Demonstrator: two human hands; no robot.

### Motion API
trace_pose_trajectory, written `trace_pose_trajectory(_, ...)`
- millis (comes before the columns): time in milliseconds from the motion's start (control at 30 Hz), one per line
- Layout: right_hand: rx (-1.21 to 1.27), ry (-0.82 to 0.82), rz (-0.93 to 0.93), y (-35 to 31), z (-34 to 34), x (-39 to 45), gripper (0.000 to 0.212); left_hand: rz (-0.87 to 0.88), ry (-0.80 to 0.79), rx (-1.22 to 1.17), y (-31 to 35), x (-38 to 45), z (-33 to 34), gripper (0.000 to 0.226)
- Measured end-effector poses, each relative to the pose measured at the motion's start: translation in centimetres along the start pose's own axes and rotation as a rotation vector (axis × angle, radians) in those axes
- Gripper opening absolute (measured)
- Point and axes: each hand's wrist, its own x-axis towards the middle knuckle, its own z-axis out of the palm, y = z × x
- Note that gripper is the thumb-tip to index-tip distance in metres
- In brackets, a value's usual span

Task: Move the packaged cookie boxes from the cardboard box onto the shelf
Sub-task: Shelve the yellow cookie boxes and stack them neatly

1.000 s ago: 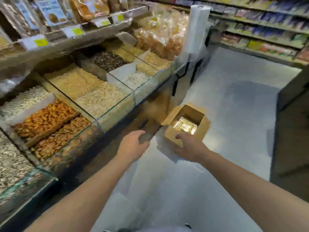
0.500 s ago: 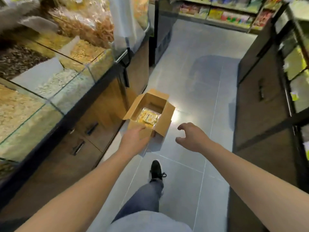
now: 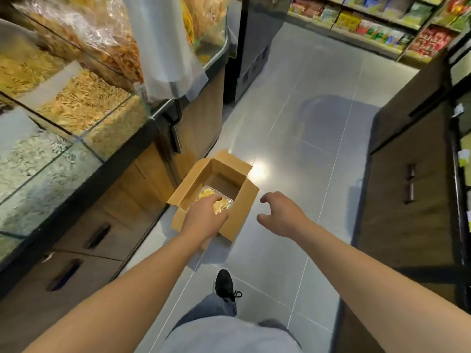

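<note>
An open brown cardboard box (image 3: 242, 210) stands on the grey tiled floor beside the counter. Inside it lies a clear packaged cookie box (image 3: 224, 203) with yellow cookies, partly hidden by my hand. My left hand (image 3: 205, 219) reaches down into the box with its fingers over the cookie box; whether they grip it is hidden. My right hand (image 3: 279, 214) hovers to the right of the cardboard box, fingers loosely curled, holding nothing.
A glass-fronted counter (image 3: 76, 138) with bulk snacks and wooden drawers (image 3: 84, 253) runs along the left. Dark wooden cabinets (image 3: 407, 189) stand on the right. Shelves of packaged goods (image 3: 369, 24) line the back. My shoe (image 3: 224, 284) is on the floor behind the box.
The view has swung from the bulk counter down to the aisle. My left hand has moved into the cardboard box over the cookie box; my right hand has shifted off to the box's right.
</note>
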Motion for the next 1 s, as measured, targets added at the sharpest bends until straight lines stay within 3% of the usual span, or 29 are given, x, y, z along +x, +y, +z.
trace_pose_trajectory(267,-0.107,-0.126,-0.114,-0.7,-3.0,11.4,0.051,-0.198,0.073,-0.073,-1.0,7.0,-1.2,0.05)
trace_pose_trajectory(533,-0.218,-0.311,-0.378,-1.3,-3.3,25.5,0.042,-0.456,0.196,-0.132,-1.5,12.0,0.1,0.043)
trace_pose_trajectory(767,-0.23,-0.475,-0.578,-0.5,-1.2,35.1,0.048,-0.796,0.3,-0.332,-1.0,16.1,6.0,0.049)
trace_pose_trajectory(1000,-0.276,-0.625,-0.523,2.4,5.9,43.7,0.043,-1.032,0.381,-0.567,-3.6,21.7,16.0,0.049)
